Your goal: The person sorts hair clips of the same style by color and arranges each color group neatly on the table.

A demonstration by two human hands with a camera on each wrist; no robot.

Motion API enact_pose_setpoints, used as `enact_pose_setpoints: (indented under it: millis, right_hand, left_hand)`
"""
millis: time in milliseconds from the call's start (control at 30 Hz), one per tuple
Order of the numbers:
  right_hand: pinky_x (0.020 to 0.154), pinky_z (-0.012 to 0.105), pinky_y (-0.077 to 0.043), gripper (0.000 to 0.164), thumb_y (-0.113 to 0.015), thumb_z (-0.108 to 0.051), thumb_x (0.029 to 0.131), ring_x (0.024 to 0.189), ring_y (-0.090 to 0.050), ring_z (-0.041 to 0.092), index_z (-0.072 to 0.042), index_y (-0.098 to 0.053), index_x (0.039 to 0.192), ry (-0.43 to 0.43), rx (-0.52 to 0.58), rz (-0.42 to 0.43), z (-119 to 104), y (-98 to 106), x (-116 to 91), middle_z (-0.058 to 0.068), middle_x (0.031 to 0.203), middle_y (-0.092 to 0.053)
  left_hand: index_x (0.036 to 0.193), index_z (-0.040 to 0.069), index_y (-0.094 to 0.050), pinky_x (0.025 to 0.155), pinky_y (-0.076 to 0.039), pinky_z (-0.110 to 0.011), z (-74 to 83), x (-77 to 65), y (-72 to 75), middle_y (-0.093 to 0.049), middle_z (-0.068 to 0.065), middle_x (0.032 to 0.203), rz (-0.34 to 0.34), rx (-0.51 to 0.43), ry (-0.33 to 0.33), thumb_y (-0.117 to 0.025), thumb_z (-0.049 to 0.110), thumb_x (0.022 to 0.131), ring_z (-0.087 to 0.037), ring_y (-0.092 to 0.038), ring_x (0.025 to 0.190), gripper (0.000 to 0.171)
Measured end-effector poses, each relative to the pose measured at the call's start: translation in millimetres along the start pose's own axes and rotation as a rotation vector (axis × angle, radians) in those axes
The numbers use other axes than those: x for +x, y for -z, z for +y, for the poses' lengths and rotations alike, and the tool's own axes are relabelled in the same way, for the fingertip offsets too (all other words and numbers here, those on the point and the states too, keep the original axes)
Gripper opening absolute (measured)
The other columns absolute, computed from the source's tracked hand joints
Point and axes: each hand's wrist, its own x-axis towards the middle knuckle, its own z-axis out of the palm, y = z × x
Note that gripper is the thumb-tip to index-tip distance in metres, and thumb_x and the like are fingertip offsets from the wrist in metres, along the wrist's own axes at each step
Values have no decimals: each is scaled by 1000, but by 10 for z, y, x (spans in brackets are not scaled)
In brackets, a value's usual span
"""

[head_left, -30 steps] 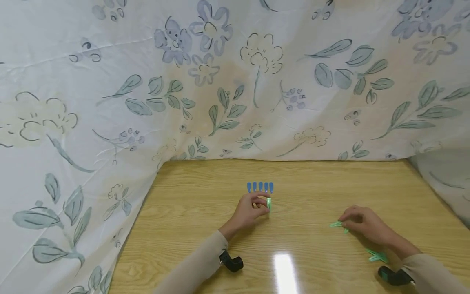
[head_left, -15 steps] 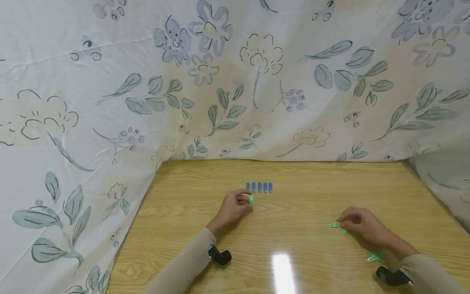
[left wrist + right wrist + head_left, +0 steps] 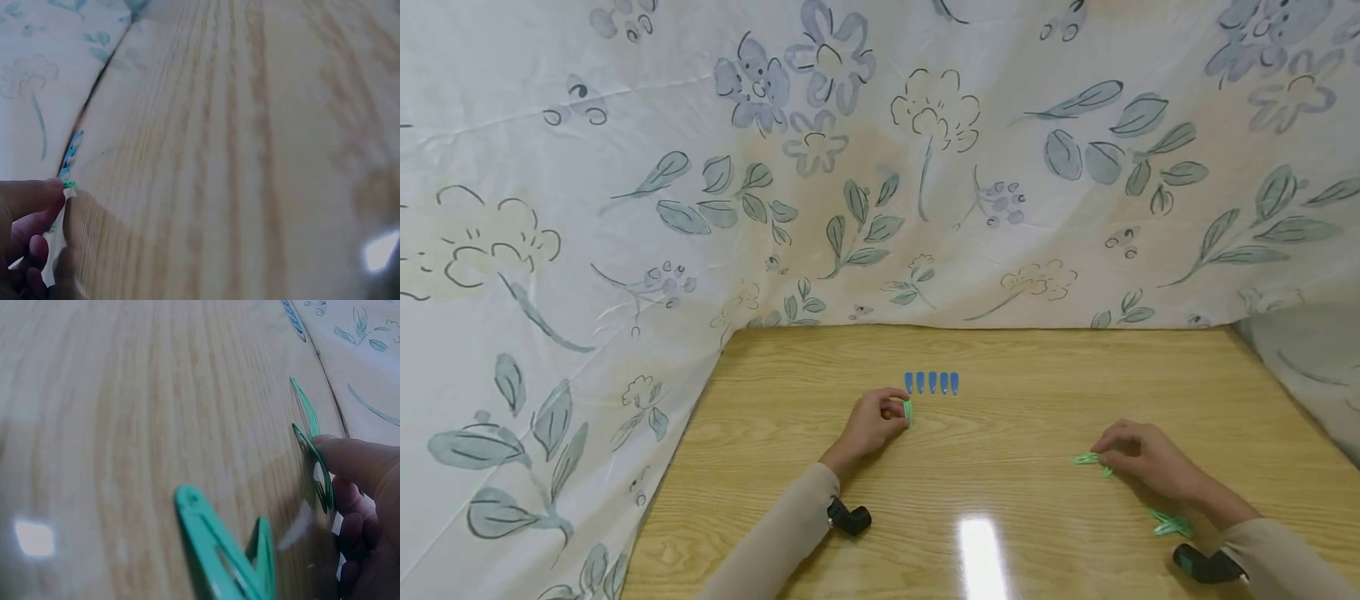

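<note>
Thumb and fingertips of my left hand [image 3: 869, 425] pinch a green snap hair clip [image 3: 908, 412], held upright just below the left end of a row of blue hair clips [image 3: 932, 382]. In the left wrist view only a small green end of the clip [image 3: 69, 184] shows past the fingertips. On the right, my right hand [image 3: 1144, 458] rests low at the table, its thumb and finger pinching a green hair clip [image 3: 305, 403]. Another green clip [image 3: 322, 467] lies against it, partly hidden by the fingers.
More green clips [image 3: 1171, 524] lie overlapping on the wood-grain table [image 3: 1015, 433] beside the right wrist. A flowered cloth [image 3: 865, 250] hangs along the back and left edges. Glare [image 3: 981, 550] shines on the tabletop near the front.
My left hand has moved left with the green clip, from below the row's right end to below its left end. The right hand stays in place.
</note>
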Motion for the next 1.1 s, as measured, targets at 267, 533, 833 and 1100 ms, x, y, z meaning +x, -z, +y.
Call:
enact_pose_setpoints:
  millis: [267,533,833,1100]
  right_hand:
    - [82,12,-44,16,-72,-5,91,97,-55,-7,-19,-75,98,-9,-17,14,-13,-4,0,-4,98,-66]
    - [82,11,-43,16,-72,-4,91,97,-55,-6,-17,-75,99,3,-15,12,-11,-7,-9,-3,98,-65]
    - [83,10,-43,18,-70,4,90,97,-56,-5,-12,-73,98,42,54,3,15,-19,1,0,97,-65]
    - [83,12,-44,9,-70,-5,93,96,-58,-4,-14,-73,94,-47,36,-41,8,29,31,4,98,-70]
  left_hand:
    - [123,6,-69,78,-49,-29,-10,19,-21,-72,-3,91,2,49,-4,-74,9,90,-10,-57,79,33]
    - [117,7,-74,84,-51,-30,-24,23,-33,-71,-1,93,9,79,-4,-73,8,91,-9,-59,85,27]
    - [116,10,-77,87,-50,-31,-16,1,-29,-73,-5,104,30,205,-77,-72,11,90,-17,-61,98,26]
    - [119,14,-76,89,-50,-35,-68,24,-36,-70,-5,108,20,189,-63,-72,14,92,-20,-60,103,28]
